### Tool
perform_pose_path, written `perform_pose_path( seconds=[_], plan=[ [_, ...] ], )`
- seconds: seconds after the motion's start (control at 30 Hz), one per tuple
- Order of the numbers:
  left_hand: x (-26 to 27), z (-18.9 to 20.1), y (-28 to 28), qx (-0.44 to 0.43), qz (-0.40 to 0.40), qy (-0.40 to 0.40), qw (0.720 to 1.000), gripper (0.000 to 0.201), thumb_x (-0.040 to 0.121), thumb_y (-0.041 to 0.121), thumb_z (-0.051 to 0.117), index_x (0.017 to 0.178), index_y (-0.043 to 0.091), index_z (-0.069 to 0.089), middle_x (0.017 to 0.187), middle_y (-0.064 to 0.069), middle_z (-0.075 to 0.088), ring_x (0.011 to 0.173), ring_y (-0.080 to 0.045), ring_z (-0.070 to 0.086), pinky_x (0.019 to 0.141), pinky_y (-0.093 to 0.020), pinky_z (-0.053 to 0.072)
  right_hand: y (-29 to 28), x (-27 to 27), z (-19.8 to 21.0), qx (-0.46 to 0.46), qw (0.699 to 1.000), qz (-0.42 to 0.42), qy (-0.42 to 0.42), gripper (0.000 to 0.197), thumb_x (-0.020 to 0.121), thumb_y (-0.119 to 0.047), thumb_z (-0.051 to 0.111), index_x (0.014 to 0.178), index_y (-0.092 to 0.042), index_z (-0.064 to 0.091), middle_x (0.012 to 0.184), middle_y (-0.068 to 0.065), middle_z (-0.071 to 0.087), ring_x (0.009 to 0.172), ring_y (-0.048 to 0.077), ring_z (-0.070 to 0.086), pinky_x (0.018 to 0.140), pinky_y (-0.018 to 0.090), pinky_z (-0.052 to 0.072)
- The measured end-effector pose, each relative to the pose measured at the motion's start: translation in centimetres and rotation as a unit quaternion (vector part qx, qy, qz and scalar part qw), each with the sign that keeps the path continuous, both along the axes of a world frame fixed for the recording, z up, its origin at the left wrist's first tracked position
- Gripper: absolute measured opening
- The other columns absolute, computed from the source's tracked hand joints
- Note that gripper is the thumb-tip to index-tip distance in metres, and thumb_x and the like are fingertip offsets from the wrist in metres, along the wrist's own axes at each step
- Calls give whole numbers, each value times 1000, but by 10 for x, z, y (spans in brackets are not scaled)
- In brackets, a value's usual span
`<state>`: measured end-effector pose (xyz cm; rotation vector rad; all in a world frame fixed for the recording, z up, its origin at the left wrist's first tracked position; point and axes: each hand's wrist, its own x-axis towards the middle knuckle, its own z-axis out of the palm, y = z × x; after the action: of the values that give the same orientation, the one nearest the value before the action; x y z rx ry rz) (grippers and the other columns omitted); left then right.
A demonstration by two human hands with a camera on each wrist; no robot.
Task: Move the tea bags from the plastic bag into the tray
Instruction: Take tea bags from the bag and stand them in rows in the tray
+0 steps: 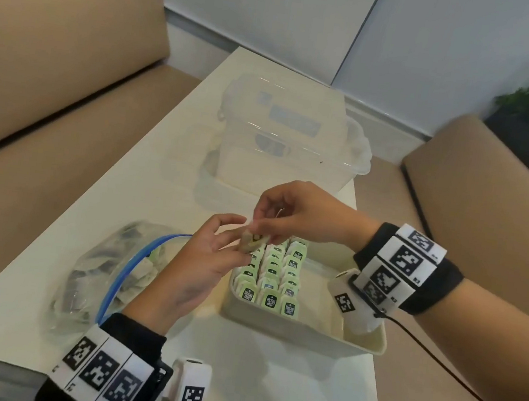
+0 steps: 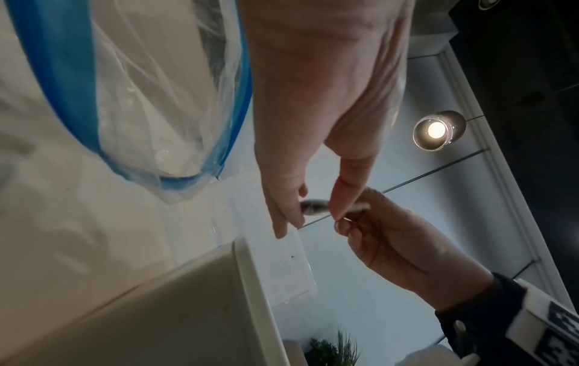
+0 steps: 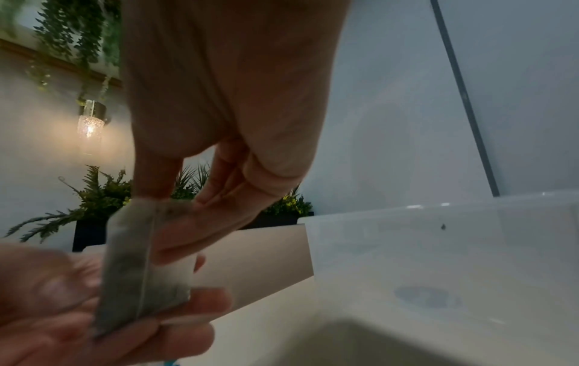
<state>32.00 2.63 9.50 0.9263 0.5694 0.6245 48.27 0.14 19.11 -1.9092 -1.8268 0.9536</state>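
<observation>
I see both hands meeting above the tray's (image 1: 302, 335) far-left corner, sharing one tea bag (image 1: 252, 243). My left hand (image 1: 205, 259) cradles its lower end on curled fingers, thumb pressing it. My right hand (image 1: 301, 213) pinches its top edge between thumb and forefinger. Inside the tray, rows of tea bags (image 1: 275, 275) stand upright against its left wall. The plastic bag (image 1: 103, 266) lies open on the surface (image 1: 144, 184) just left of the tray, more tea bags inside.
</observation>
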Motion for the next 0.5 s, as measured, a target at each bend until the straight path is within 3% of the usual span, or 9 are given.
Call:
perform_pose_path(
  seconds=[0.1, 0.17, 0.27, 0.4, 0.5],
  plan=[
    [-2, 0, -1, -1, -8, 2, 1000, 51, 79, -17, 59, 118, 17, 53, 119, -6, 66, 106, -15, 65, 84, -25, 51, -1, 7, 11, -14, 997, 36, -59, 12, 78, -15, 73, 86, -20, 66, 79, -8, 66, 60, 8, 66, 58, 14, 48],
    [-2, -1, -1, -11, 1, 6, 1000, 46, 81, -13, 61, 113, 19, 56, 124, -4, 62, 115, -18, 61, 90, -28, 50, -2, 11, 16, -39, 994, 49, -88, 19, 81, -9, 67, 92, -23, 63, 83, -7, 65, 64, 12, 67, 55, 18, 52],
    [-3, -1, 0, -36, 19, 3, 999, 35, 86, -11, 54, 109, 16, 59, 122, -5, 62, 113, -19, 61, 95, -31, 49, -6, 16, 17, -66, 985, 69, -141, 28, 83, -8, 63, 102, -26, 56, 85, -3, 64, 69, 22, 68, 52, 26, 56],
    [-6, -4, 4, -39, 25, 3, 999, 29, 89, -8, 51, 108, 12, 60, 120, -9, 63, 112, -23, 62, 93, -31, 49, -13, 23, 6, -67, 974, 48, -212, 27, 76, -14, 74, 96, -26, 60, 73, -11, 64, 68, 16, 66, 68, 32, 56],
    [-8, -6, 7, -45, 32, -1, 999, 21, 92, -1, 51, 106, 11, 61, 119, -10, 64, 107, -22, 65, 87, -26, 53, -19, 29, -6, -92, 957, 39, -273, 16, 75, -19, 76, 90, -20, 71, 70, -9, 65, 70, 14, 64, 71, 25, 51]
  ],
)
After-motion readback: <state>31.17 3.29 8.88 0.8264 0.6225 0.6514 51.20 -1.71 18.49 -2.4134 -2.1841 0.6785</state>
